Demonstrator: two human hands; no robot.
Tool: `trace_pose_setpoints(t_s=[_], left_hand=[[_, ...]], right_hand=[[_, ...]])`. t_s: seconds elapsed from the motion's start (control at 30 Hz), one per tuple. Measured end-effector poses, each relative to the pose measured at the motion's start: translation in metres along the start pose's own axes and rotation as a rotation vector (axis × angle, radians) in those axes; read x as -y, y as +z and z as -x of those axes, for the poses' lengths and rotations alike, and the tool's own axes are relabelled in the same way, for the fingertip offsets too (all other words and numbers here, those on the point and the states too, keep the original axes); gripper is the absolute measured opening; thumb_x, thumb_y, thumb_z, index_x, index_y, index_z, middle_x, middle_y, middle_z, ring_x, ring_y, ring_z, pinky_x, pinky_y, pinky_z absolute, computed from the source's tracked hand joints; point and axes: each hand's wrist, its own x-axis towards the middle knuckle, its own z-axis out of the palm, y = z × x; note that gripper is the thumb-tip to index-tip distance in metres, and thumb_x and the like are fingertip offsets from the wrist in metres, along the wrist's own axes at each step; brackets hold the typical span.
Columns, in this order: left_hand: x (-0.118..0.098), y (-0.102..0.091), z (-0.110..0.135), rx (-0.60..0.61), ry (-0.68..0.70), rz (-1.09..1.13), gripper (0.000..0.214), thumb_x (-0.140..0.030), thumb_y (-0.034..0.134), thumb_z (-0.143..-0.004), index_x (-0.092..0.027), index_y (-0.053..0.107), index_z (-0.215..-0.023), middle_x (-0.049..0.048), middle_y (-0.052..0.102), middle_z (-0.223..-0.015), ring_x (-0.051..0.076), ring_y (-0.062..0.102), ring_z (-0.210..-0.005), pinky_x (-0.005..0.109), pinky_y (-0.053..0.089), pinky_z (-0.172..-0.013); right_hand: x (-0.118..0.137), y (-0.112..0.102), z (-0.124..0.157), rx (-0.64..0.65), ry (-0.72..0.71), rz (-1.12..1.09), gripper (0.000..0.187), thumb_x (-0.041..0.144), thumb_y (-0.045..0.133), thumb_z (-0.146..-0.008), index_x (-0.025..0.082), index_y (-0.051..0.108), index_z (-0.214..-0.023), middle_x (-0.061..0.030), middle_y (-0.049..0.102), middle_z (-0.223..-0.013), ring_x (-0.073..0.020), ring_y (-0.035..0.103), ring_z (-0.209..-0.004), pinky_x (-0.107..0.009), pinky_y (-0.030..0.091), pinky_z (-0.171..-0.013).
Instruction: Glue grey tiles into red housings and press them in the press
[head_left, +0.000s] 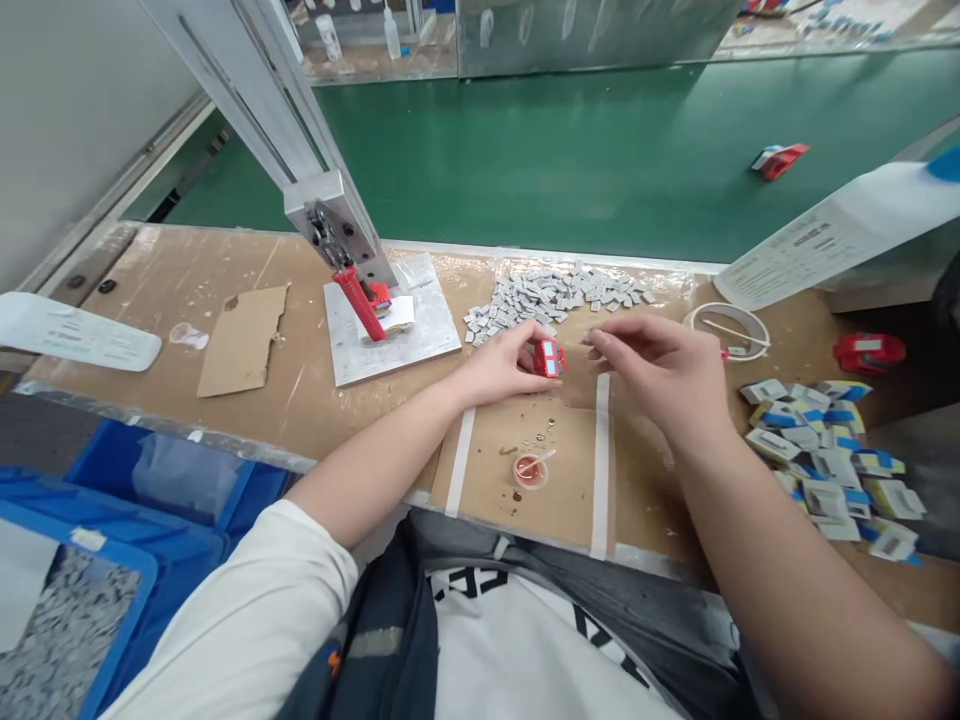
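Observation:
Between the thumb and fingers of my left hand [499, 366] is a small red toy vehicle [550, 358] with light-blue window panels. My right hand [664, 370], just to the right of it, is closed in a pinch; whatever its fingertips hold is too small to make out. Behind both hands spreads a pile of small grey flat pieces [536, 298]. Nearer my body, a small clear cup [531, 470] with reddish liquid and a thin white stick stands on a taped cardboard sheet [480, 470].
Left of my hands stands a toggle clamp with a red handle [358, 302] on a metal plate [435, 330]. Small printed boxes [832, 460] lie at right, near a roll of tape [727, 330]. White bottles [817, 240] flank the bench. A green conveyor belt [570, 160] runs behind.

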Motion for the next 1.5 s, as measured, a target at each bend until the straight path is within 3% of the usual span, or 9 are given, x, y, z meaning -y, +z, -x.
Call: trace_pose_setpoints(t_s=[0.17, 0.33, 0.57, 0.67, 0.9, 1.0, 1.13, 1.3, 1.5], left_hand=[[0.002, 0.001, -0.001, -0.020, 0.014, 0.035, 0.046, -0.022, 0.088, -0.077, -0.022, 0.056, -0.110, 0.0029, 0.075, -0.105, 0.018, 0.075, -0.087, 0.034, 0.059, -0.080], [0.003, 0.002, 0.000, -0.062, 0.035, 0.032, 0.047, -0.021, 0.088, -0.077, -0.023, 0.057, -0.112, 0.0026, 0.074, -0.105, 0.017, 0.075, -0.088, 0.032, 0.060, -0.079], [0.000, 0.004, 0.001, -0.127, 0.090, 0.025, 0.049, -0.028, 0.090, -0.078, -0.023, 0.059, -0.116, 0.0044, 0.074, -0.109, 0.017, 0.074, -0.088, 0.028, 0.060, -0.073], [0.001, 0.006, 0.001, -0.156, 0.117, 0.031, 0.052, -0.032, 0.091, -0.078, -0.024, 0.060, -0.117, 0.0042, 0.075, -0.107, 0.017, 0.075, -0.088, 0.027, 0.061, -0.072], [0.005, 0.005, 0.001, -0.173, 0.119, 0.056, 0.057, -0.038, 0.094, -0.075, -0.024, 0.061, -0.120, 0.0061, 0.075, -0.113, 0.018, 0.076, -0.090, 0.032, 0.065, -0.076], [0.004, 0.005, 0.003, -0.175, 0.133, 0.019, 0.056, -0.040, 0.093, -0.077, -0.025, 0.063, -0.122, 0.0049, 0.075, -0.109, 0.018, 0.076, -0.088, 0.033, 0.066, -0.076], [0.004, 0.005, 0.005, -0.197, 0.194, -0.071, 0.058, -0.041, 0.094, -0.076, -0.026, 0.066, -0.125, 0.0045, 0.075, -0.109, 0.018, 0.076, -0.087, 0.031, 0.065, -0.075], [0.004, 0.006, 0.005, -0.196, 0.272, -0.126, 0.056, -0.040, 0.093, -0.077, -0.027, 0.067, -0.126, 0.0049, 0.075, -0.112, 0.017, 0.076, -0.087, 0.028, 0.063, -0.073], [0.000, 0.006, 0.006, -0.203, 0.282, -0.156, 0.053, -0.036, 0.092, -0.078, -0.026, 0.069, -0.125, 0.0041, 0.075, -0.109, 0.015, 0.073, -0.082, 0.025, 0.061, -0.069]], right_hand=[[-0.013, 0.006, 0.016, -0.079, 0.064, -0.194, 0.031, 0.042, 0.091, -0.080, 0.023, 0.083, -0.104, -0.0035, 0.081, -0.087, -0.0200, 0.078, -0.071, -0.035, 0.068, -0.071], [-0.016, 0.009, 0.011, -0.079, 0.050, -0.249, 0.029, 0.047, 0.090, -0.082, 0.022, 0.079, -0.090, -0.0044, 0.081, -0.082, -0.0210, 0.079, -0.071, -0.036, 0.070, -0.072], [-0.009, 0.010, 0.015, -0.108, 0.075, -0.394, 0.032, 0.048, 0.090, -0.083, 0.022, 0.074, -0.096, -0.0031, 0.081, -0.083, -0.0198, 0.079, -0.073, -0.036, 0.071, -0.074], [-0.009, 0.011, 0.014, -0.092, 0.095, -0.453, 0.037, 0.052, 0.089, -0.082, 0.024, 0.078, -0.104, -0.0024, 0.080, -0.084, -0.0195, 0.079, -0.075, -0.036, 0.070, -0.073], [-0.010, 0.011, 0.012, -0.009, 0.169, -0.570, 0.030, 0.049, 0.088, -0.084, 0.023, 0.078, -0.095, -0.0032, 0.079, -0.088, -0.0177, 0.075, -0.079, -0.036, 0.068, -0.077], [-0.011, 0.012, 0.012, -0.005, 0.184, -0.666, 0.027, 0.047, 0.092, -0.078, 0.025, 0.079, -0.089, -0.0023, 0.074, -0.095, -0.0150, 0.069, -0.084, -0.028, 0.064, -0.070], [-0.012, 0.012, 0.011, 0.090, 0.356, -0.918, 0.035, 0.049, 0.098, -0.068, 0.026, 0.077, -0.085, 0.0017, 0.064, -0.080, -0.0097, 0.053, -0.065, -0.022, 0.052, -0.053], [-0.010, 0.010, 0.011, 0.154, 0.469, -1.111, 0.039, 0.042, 0.102, -0.064, 0.026, 0.073, -0.085, 0.0049, 0.057, -0.075, -0.0064, 0.044, -0.060, -0.016, 0.044, -0.050], [-0.012, 0.010, 0.013, 0.124, 0.391, -0.917, 0.037, 0.047, 0.097, -0.070, 0.025, 0.072, -0.085, 0.0022, 0.065, -0.084, -0.0091, 0.053, -0.065, -0.019, 0.050, -0.051]])
